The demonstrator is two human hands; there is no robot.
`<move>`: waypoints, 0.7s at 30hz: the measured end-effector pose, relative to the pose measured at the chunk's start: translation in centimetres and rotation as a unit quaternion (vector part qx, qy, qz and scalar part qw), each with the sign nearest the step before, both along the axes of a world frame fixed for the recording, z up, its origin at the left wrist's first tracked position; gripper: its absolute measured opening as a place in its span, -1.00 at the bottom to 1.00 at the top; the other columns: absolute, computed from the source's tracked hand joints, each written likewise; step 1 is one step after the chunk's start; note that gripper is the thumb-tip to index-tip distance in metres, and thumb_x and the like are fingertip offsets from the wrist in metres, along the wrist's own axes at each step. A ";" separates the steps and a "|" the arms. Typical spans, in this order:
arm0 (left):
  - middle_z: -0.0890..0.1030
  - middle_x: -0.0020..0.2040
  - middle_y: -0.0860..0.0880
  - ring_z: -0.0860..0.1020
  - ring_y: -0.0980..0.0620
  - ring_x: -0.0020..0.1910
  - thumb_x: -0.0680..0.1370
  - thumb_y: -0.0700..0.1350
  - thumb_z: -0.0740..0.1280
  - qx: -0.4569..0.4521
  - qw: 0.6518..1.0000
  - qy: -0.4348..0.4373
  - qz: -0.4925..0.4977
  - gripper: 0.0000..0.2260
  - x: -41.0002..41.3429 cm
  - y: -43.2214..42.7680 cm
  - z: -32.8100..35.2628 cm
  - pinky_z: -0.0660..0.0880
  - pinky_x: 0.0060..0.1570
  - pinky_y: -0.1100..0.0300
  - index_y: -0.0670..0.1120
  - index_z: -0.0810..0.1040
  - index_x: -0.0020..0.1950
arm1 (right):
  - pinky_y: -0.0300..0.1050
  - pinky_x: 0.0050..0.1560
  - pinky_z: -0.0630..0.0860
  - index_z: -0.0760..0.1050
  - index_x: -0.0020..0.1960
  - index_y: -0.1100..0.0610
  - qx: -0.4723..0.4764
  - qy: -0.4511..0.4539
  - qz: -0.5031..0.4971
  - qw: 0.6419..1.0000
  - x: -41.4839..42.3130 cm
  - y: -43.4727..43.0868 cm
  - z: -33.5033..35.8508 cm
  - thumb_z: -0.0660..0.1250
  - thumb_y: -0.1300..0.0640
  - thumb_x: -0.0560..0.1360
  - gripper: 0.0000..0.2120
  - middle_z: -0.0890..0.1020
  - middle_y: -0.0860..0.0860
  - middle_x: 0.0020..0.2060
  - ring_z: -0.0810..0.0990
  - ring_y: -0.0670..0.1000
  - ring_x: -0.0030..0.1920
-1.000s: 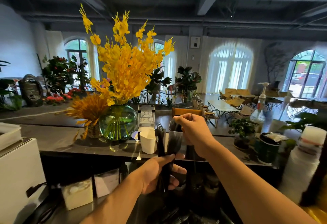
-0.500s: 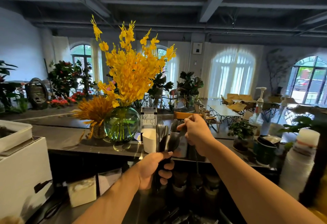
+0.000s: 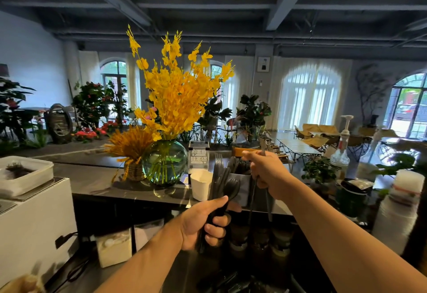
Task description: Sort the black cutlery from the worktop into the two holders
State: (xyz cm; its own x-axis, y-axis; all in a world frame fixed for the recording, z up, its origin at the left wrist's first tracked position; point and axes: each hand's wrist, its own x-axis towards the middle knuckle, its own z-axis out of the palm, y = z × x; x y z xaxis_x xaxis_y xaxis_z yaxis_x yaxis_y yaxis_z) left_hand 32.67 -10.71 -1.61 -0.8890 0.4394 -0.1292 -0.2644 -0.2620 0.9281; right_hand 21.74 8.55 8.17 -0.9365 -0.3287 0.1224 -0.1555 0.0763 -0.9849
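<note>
Left hand [image 3: 201, 223] grips fanned black plastic cutlery [image 3: 221, 177], right hand [image 3: 269, 172] pinches thin black handles [image 3: 268, 207] by the grey square holder [image 3: 245, 188], and one snag could tip it over.

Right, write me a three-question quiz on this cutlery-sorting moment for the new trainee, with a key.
1. True or false: the left hand grips a bundle of black cutlery.
2. Pick one: what stands just left of the white holder on the counter? A) a glass vase of yellow flowers B) a kettle C) a toaster
3. Short answer: which holder is the right hand nearest to?

Key: 1 true. 2 A. 3 the grey holder, which has cutlery standing in it.
</note>
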 end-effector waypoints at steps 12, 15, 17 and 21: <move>0.27 -0.27 0.05 0.21 0.18 -0.46 0.67 0.08 0.21 0.051 0.995 -0.041 -0.076 -0.52 -1.1 0.2 -0.5 0.20 -0.45 0.32 -0.09 0.45 0.55 | -0.23 -0.48 0.20 0.72 -0.02 0.02 0.129 0.022 0.116 0.985 0.4 0.1 -0.7 0.52 0.04 0.56 -0.94 0.45 -0.02 -0.38 0.33 -0.08 -0.43; 0.33 -0.25 0.02 0.27 0.17 -0.47 0.62 0.12 0.32 0.067 0.994 -0.045 -0.072 -0.48 -1.5 0.1 -0.6 0.24 -0.46 0.31 -0.07 0.36 0.52 | -0.22 -0.48 0.16 0.72 0.04 0.11 0.092 0.022 0.105 0.990 -0.1 0.2 -1.1 0.49 0.06 0.59 -0.87 0.40 0.00 -0.40 0.28 -0.06 -0.44; 0.35 -0.25 0.01 0.27 0.16 -0.48 0.59 0.13 0.36 0.066 0.994 -0.049 -0.065 -0.47 -1.7 -0.1 -0.7 0.25 -0.48 0.30 -0.03 0.34 0.48 | -0.22 -0.48 0.16 0.71 0.08 0.19 0.083 0.026 0.093 0.992 -0.4 0.5 -0.9 0.46 0.08 0.61 -0.83 0.38 0.00 -0.43 0.26 -0.06 -0.46; 0.34 -0.24 0.00 0.25 0.15 -0.47 0.52 0.15 0.48 0.067 0.995 -0.050 -0.062 -0.49 -2.1 -0.4 -1.1 0.22 -0.48 0.29 -0.09 0.41 0.30 | -0.22 -0.48 0.15 0.71 0.07 0.25 0.073 0.029 0.067 0.995 -1.3 1.2 -0.6 0.41 0.13 0.64 -0.80 0.43 0.00 -0.44 0.27 -0.05 -0.48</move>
